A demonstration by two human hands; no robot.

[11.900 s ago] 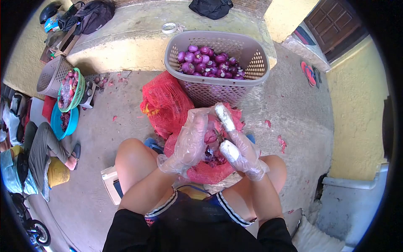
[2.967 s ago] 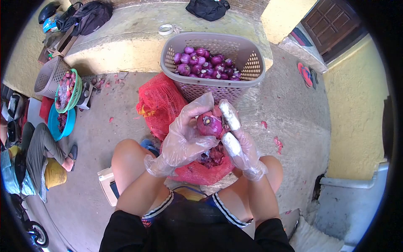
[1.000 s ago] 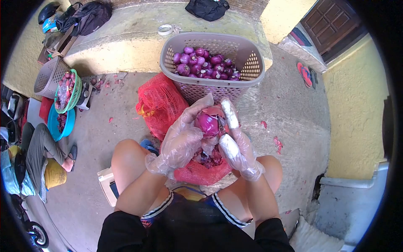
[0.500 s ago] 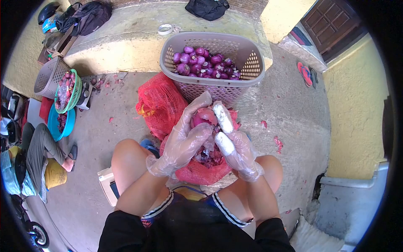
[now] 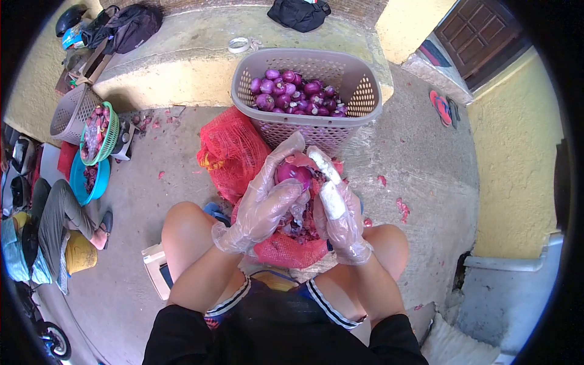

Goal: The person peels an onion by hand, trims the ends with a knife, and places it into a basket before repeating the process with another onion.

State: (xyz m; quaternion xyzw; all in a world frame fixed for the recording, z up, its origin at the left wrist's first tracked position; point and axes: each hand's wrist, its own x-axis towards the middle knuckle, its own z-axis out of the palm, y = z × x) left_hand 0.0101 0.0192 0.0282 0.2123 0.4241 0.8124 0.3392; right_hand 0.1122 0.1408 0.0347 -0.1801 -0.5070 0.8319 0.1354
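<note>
A red onion (image 5: 293,174) with loose, papery skin sits in my left hand (image 5: 263,204), which wears a clear plastic glove and has its fingers curled round the bulb. My right hand (image 5: 340,213), also gloved and with white wrapping on two fingers, is closed at the onion's right side against the peeling skin. What its fingertips pinch is too small to make out. Below both hands lies an open red mesh sack (image 5: 292,250) full of onion skins. Beyond them stands a grey-brown basket (image 5: 304,120) holding several shiny purple onions (image 5: 292,91).
A filled red mesh bag (image 5: 228,155) leans left of the basket. At the far left are a green basket (image 5: 114,137), a blue basin (image 5: 78,185) and another person's legs (image 5: 67,210). Slippers (image 5: 440,108) lie at the right, near a yellow wall (image 5: 511,158).
The outer skin on the onion has been pulled back, showing more smooth purple surface. My right hand has turned and shifted slightly downward, its fingers closer together.
</note>
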